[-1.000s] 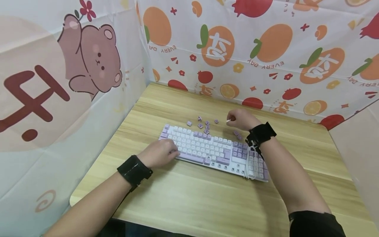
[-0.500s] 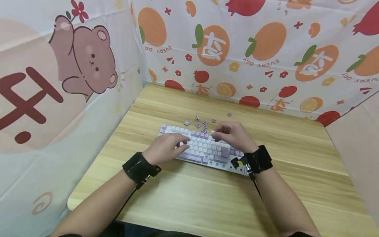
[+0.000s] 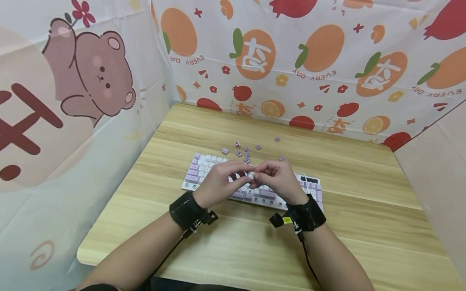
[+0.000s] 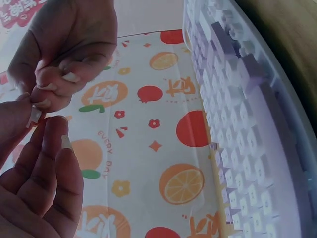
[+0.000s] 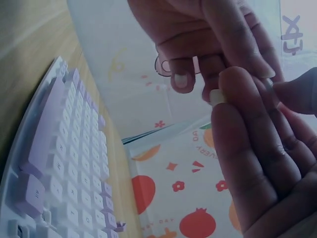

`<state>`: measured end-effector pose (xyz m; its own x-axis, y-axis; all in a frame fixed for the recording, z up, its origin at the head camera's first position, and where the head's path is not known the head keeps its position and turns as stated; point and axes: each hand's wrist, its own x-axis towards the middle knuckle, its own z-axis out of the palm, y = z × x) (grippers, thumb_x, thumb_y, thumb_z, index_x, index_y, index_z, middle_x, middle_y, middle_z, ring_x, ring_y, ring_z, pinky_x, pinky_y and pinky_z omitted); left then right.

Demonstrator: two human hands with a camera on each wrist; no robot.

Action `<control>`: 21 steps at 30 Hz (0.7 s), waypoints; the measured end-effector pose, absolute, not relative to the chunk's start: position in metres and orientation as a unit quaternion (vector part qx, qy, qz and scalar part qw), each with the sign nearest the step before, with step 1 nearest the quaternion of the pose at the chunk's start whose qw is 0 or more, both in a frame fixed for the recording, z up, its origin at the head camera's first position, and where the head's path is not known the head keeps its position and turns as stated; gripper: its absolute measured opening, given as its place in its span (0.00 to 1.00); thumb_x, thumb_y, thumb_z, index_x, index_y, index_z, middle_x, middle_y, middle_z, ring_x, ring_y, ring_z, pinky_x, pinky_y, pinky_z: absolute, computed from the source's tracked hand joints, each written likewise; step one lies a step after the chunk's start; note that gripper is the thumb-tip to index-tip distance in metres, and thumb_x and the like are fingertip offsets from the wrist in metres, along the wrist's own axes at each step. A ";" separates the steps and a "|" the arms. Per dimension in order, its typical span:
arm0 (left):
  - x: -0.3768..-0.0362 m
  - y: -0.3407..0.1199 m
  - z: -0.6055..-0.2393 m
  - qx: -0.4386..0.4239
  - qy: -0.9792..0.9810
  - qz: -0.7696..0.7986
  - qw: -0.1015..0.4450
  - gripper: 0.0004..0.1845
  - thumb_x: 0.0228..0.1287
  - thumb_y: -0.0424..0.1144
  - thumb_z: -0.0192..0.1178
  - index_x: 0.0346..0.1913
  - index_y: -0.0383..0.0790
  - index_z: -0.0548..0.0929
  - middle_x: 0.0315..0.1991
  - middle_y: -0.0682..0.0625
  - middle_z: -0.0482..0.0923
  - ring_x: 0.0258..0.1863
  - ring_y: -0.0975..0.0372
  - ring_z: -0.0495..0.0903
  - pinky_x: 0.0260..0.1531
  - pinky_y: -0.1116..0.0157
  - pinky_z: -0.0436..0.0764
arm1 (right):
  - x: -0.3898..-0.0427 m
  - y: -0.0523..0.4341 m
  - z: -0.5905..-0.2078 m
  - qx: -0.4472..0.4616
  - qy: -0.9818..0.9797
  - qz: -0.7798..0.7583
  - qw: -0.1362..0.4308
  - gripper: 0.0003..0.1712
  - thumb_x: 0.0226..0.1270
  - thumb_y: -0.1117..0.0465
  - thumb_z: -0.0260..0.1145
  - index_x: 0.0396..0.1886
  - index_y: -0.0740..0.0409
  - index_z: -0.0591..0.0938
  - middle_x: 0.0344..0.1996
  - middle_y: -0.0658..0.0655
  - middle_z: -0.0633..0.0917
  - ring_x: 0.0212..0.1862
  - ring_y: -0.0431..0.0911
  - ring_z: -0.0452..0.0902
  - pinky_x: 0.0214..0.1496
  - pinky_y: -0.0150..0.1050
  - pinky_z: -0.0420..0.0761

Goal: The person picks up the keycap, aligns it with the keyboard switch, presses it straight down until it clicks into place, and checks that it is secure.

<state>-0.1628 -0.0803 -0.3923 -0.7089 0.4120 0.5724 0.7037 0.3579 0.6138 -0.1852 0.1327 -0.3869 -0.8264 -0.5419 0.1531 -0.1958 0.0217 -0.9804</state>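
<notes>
Fingertips meet at the frame's left edge
Left hand (image 4: 34, 188) below, right hand (image 4: 69, 49) above, keyboard (image 4: 242, 124) running down the right side.

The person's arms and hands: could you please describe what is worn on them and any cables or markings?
Both forearms are bare. The left hand and right hand each have a black wrist strap behind them. A thin black cable trails from each. The right strap carries a small black module with a yellow tag. The fingernails are pale.
</notes>
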 end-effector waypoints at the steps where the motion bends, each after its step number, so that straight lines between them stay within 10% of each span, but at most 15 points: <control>1: -0.163 -0.080 -0.393 -0.346 -0.807 -0.450 0.162 0.14 0.61 0.33 0.67 0.51 0.41 0.86 0.43 0.50 0.87 0.33 0.68 0.81 0.31 0.74 0.80 | -0.184 0.133 -0.387 -0.256 0.702 -0.650 0.138 0.07 0.68 0.68 0.64 0.39 0.70 0.83 0.34 0.60 0.89 0.34 0.51 0.88 0.44 0.48 0.86; 9: -0.163 -0.081 -0.399 -0.339 -0.792 -0.487 0.142 0.13 0.62 0.33 0.66 0.50 0.40 0.86 0.43 0.50 0.88 0.31 0.70 0.84 0.32 0.72 0.82 | -0.177 0.136 -0.388 -0.243 0.718 -0.638 0.139 0.09 0.69 0.68 0.62 0.45 0.68 0.83 0.35 0.62 0.88 0.37 0.51 0.88 0.46 0.46 0.85; 21: -0.163 -0.077 -0.401 -0.248 -0.773 -0.582 0.054 0.10 0.57 0.37 0.72 0.42 0.44 0.85 0.38 0.53 0.86 0.37 0.64 0.84 0.35 0.65 0.83 | -0.167 0.135 -0.396 -0.312 0.809 -0.497 -0.041 0.15 0.64 0.63 0.70 0.51 0.54 0.84 0.34 0.50 0.87 0.37 0.41 0.83 0.38 0.37 0.84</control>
<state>-0.1634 -0.0771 -0.4012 -0.8712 0.3208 0.3716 0.4458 0.1999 0.8725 -0.1671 0.1355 -0.3964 -0.8024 -0.4638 0.3756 -0.5445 0.3112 -0.7789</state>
